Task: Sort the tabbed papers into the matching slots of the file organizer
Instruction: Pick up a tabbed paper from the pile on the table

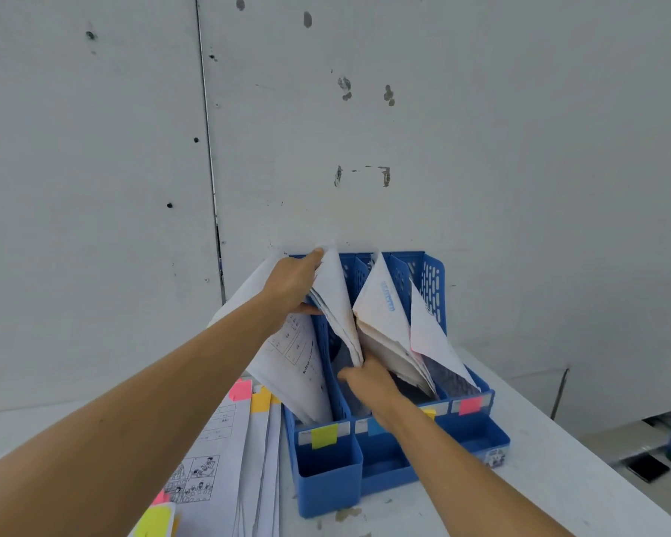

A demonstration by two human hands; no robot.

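1. A blue plastic file organizer (399, 455) is standing on the white worktop (558, 478), its back against the grey wall (481, 149), near the worktop's far edge.
2. The organizer is showing four upright slots, each marked on its front lip: a yellow tab (324, 436) on the leftmost, a blue tab (375, 427) on the next, another yellow tab (429, 413) mostly hidden behind the right forearm, and a pink tab (470, 405) on the rightmost.
3. The left hand (293, 282) is reaching up to the top of a sheaf of papers (339, 304) standing in the second slot, with its fingers curled closed over the sheaf's upper corner and the thumb pressing from the near side.
4. The right hand (369, 381) is sitting low at the mouth of the same slot, fingers closed on the lower edge of that sheaf (the fingertips themselves are hidden behind the paper).
5. A printed sheet (295, 366) is leaning out of the leftmost slot, tilting toward the left under the left wrist.
6. A thicker bundle with a blue stamp (384, 323) is standing in the third slot, and a pinkish sheet (434, 335) is leaning in the rightmost one.
7. A stack of unsorted tabbed papers (229, 451) is lying flat on the worktop just left of the organizer, showing pink and yellow tabs along its far edge and a comic-style drawing on the top sheet.
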